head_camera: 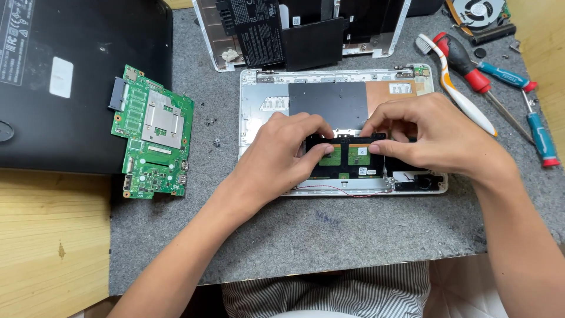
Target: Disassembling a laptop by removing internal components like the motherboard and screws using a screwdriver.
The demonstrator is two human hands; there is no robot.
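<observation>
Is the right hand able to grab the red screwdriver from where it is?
Probably yes. The red screwdriver lies just beyond the right hand on the grey mat, with only the white brush lying between them.

An electronics repair workshop: a grey felt mat (329,235) on a wooden desk (47,247), screwdrivers (471,62), a bare green circuit board (154,141), opened laptop shells (253,112).

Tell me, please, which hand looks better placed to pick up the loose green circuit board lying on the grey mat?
Probably the left hand. The green circuit board lies on the grey mat to its left, with nothing between. The right hand would have to cross over the black touchpad module both hands are holding.
</observation>
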